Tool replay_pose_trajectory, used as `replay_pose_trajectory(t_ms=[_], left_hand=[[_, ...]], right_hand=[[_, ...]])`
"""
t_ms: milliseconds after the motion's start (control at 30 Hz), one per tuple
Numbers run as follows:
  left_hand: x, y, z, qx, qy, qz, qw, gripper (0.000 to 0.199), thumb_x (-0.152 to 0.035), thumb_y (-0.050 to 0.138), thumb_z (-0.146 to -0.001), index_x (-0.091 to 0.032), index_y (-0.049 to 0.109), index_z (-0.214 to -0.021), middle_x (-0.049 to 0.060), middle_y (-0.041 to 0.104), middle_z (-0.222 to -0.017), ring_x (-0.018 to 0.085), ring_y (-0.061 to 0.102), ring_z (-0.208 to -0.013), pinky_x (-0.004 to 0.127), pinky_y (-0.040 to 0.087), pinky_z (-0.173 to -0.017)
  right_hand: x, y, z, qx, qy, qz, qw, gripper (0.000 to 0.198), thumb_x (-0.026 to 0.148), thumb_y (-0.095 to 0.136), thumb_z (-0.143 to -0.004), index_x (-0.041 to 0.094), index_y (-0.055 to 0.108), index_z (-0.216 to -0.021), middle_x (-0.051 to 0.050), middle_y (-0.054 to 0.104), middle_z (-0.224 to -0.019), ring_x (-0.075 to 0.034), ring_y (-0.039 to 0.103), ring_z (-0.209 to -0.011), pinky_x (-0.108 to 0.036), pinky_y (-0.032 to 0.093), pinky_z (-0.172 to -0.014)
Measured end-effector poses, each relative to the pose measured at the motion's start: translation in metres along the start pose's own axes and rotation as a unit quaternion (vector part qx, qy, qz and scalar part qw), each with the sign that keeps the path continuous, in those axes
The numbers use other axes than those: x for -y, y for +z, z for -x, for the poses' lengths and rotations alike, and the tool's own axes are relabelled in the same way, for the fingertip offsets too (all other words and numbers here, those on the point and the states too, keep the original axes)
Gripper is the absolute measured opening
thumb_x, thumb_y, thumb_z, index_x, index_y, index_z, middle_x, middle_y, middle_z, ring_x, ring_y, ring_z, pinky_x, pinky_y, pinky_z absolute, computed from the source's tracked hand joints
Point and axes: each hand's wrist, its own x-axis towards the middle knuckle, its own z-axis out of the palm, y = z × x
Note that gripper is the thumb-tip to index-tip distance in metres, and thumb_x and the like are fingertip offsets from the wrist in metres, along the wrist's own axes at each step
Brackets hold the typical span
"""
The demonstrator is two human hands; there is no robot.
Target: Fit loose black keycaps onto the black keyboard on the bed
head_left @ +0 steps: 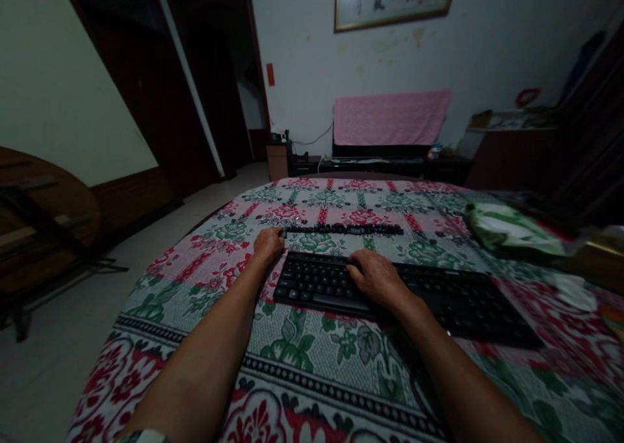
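A black computer keyboard (322,286) lies at a slant on the flowered tablecloth in front of me. My right hand (376,275) is on its middle, fingers curled at the back edge and thumb over the keys; the hand and forearm hide part of the keys. Behind the keyboard runs a row of small black pieces (341,228) that look like loose keycaps. My left hand (268,243) is at the left end of this row, fingers closed around a small dark piece that looks like a keycap.
The flowered tablecloth (287,345) covers a round table. To the right lie a green and white bag (511,225), a crumpled white tissue (575,291) and a brown box (602,261). Beyond stand a TV draped with a pink cloth (390,118) and a low cabinet.
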Motion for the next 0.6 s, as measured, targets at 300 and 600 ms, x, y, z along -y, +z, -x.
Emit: replay_pose_trajectory(t_ms=[300, 600], left_hand=[[0.0052, 0.0025, -0.0017, -0.013, 0.018, 0.013, 1.0, 0.042, -0.028, 0.051, -0.077, -0.025, 0.06, -0.118, 0.007, 0.067, -0.107, 0.023, 0.06, -0.1, 0.027, 0.043, -0.083], [0.0007, -0.0006, -0.0047, 0.004, 0.027, 0.002, 1.0, 0.034, -0.029, 0.053, -0.078, -0.023, 0.065, -0.11, 0.007, 0.068, -0.102, 0.022, 0.06, -0.098, 0.026, 0.044, -0.081]], right_hand=[[-0.0002, 0.0008, 0.0003, -0.003, -0.004, 0.001, 1.0, 0.024, 0.029, 0.045, -0.084, 0.017, 0.061, -0.096, -0.009, 0.063, -0.097, -0.019, 0.057, -0.091, -0.027, 0.038, -0.079], [-0.0012, 0.0028, -0.0003, -0.006, -0.001, 0.002, 1.0, 0.024, 0.029, 0.045, -0.083, 0.017, 0.061, -0.096, -0.009, 0.063, -0.098, -0.019, 0.056, -0.092, -0.027, 0.038, -0.081]])
